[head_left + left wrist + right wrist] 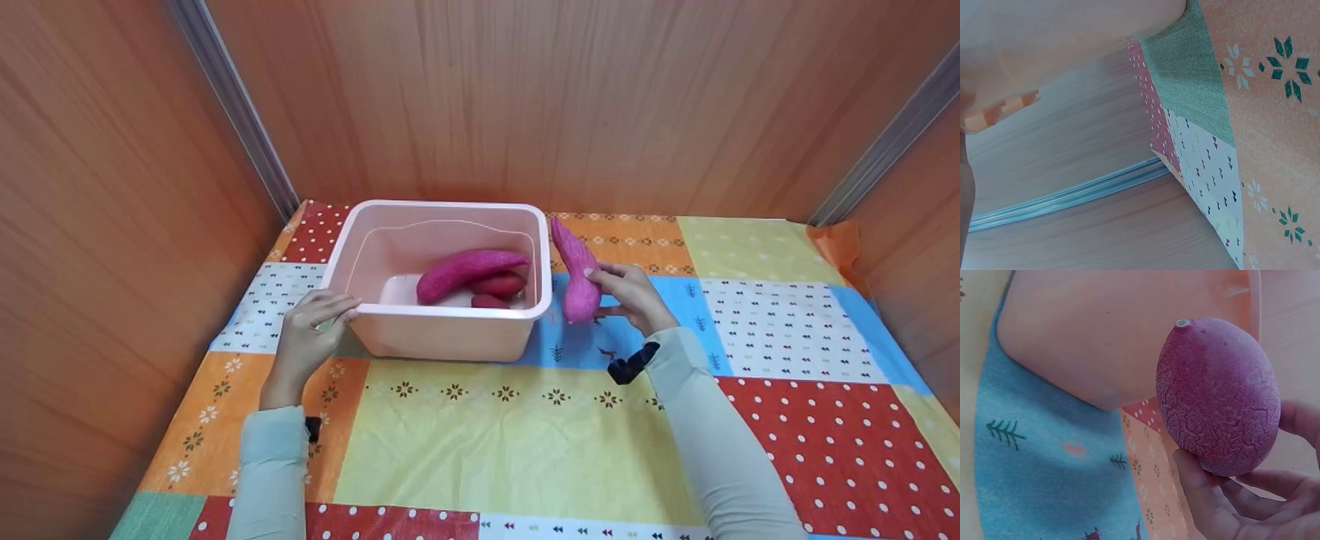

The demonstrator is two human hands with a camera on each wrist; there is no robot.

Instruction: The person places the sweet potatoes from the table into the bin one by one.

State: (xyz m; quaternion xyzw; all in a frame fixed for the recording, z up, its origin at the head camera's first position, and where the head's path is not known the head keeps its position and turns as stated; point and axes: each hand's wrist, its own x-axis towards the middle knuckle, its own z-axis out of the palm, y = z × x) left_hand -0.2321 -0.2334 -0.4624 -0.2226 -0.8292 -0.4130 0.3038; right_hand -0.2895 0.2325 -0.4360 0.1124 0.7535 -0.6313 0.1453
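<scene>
A pink plastic bin (pixel 442 334) stands on the patterned cloth. Inside it lie a long purple sweet potato (pixel 465 271) and, partly beneath, red ones (pixel 499 285). My left hand (pixel 311 330) pinches the bin's rim at the near left corner; in the left wrist view only a bit of a finger (pixel 964 191) shows. To the right of the bin, my right hand (pixel 634 294) holds another purple sweet potato (pixel 581 289) between thumb and fingers, its narrow end pointing up and away. The right wrist view has its wrinkled thick end (pixel 1219 399) close up.
The patchwork cloth (pixel 525 442) covers the table. Wood-grain panels (pixel 510 105) close in the back and both sides, with metal strips (pixel 240 112) at the corners. A black wrist device (pixel 632 365) sits by the right sleeve.
</scene>
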